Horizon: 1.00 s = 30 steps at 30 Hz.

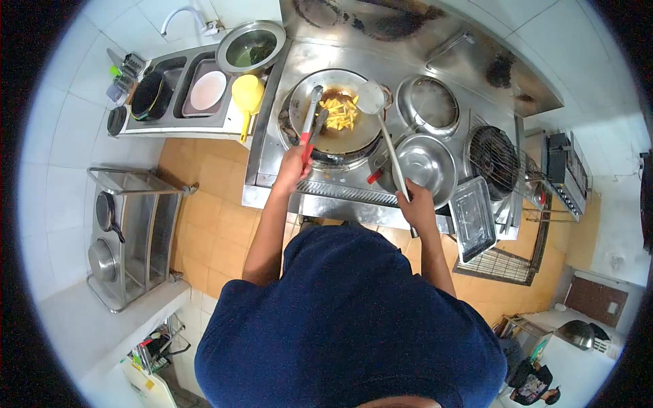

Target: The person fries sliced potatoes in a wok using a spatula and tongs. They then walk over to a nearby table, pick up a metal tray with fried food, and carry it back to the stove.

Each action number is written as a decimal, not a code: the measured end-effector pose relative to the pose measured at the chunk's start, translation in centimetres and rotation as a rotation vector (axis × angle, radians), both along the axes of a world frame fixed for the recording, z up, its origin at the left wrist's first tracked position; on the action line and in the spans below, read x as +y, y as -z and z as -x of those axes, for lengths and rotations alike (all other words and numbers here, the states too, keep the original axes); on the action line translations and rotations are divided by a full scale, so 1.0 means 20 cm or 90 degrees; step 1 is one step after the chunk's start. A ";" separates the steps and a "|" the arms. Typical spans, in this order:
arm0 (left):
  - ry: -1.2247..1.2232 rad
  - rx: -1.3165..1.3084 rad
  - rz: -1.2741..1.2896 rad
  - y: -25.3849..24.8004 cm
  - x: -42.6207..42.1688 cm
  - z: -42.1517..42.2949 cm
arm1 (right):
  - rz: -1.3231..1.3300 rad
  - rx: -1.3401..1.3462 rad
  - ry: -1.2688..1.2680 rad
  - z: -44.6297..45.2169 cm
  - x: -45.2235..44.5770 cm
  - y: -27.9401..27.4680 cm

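My left hand [292, 170] is closed around the red handles of metal tongs [309, 126], whose arms reach over a wok [299, 102]. Yellow strips that look like French fries [340, 112] lie in the middle of the wok, beside the tongs' tips. In my right hand [417, 204] is the long handle of a ladle [371, 97]. Its round head sits at the wok's right rim, tilted; I cannot tell whether it touches. Just past that hand stands a shiny steel bowl [435, 163], partly crossed by the ladle handle.
A covered pot [428, 105] stands behind the steel bowl. To the right are a round grill rack [491, 153] and a rectangular tray [474, 217]. A yellow dipper [247, 95], a steel basin [252, 47] and a double sink [180, 122] are at left. Another person [532, 384] is at the lower right.
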<state>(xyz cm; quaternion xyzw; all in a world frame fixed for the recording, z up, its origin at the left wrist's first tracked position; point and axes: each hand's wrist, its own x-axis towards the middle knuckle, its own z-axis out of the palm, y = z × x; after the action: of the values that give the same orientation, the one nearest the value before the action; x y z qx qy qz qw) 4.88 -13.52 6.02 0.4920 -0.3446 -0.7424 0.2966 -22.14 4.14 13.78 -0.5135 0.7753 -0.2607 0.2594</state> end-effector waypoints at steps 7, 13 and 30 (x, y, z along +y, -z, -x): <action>0.017 -0.030 0.035 -0.06 0.02 0.04 | -0.051 -0.046 0.003 0.02 0.03 -0.04; 0.017 0.083 -0.029 -0.03 0.01 0.05 | -0.024 -0.036 -0.011 -0.02 0.06 -0.08; 0.011 0.131 -0.100 -0.05 0.02 0.08 | -0.045 -0.036 -0.010 -0.04 0.08 -0.20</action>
<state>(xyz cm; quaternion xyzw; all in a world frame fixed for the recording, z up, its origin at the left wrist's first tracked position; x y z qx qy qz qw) 3.33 -13.07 7.12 0.4317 -0.2575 -0.8163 0.2847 -21.39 5.82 17.84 -0.5023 0.7723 -0.2456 0.3016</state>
